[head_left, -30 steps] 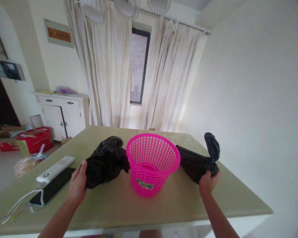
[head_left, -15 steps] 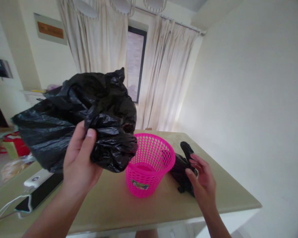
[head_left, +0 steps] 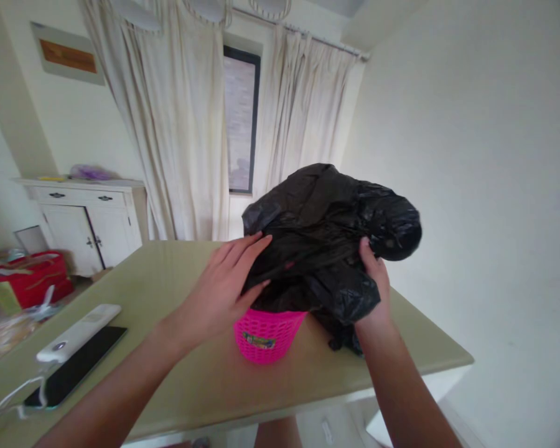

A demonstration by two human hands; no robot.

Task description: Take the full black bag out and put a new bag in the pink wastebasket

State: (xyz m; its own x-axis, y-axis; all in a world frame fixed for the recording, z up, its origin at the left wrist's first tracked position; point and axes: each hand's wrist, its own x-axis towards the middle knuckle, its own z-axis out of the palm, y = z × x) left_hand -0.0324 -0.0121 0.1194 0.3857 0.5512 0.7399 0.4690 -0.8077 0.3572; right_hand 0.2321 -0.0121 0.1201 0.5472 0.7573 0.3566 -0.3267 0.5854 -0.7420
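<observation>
A crumpled black plastic bag (head_left: pixel 331 230) is held over a pink perforated basket (head_left: pixel 266 336) that stands on the beige table (head_left: pixel 177 292). My left hand (head_left: pixel 226 289) lies flat against the bag's left side, fingers stretched out. On the bag's right side, my right hand (head_left: pixel 373 280) grips a fold. The bag hides the basket's mouth. A second black bag (head_left: pixel 343 336) lies on the table to the right of the basket, mostly hidden behind my right hand.
A white remote (head_left: pixel 77 333) and a black phone (head_left: pixel 79 367) with a white cable lie at the table's left. A white cabinet (head_left: pixel 88 218), a red bag (head_left: pixel 30 280) and curtains (head_left: pixel 177 137) stand beyond the table.
The bag has moved from high at the left over to the basket. My right hand left the second bag on the table and took hold of the first.
</observation>
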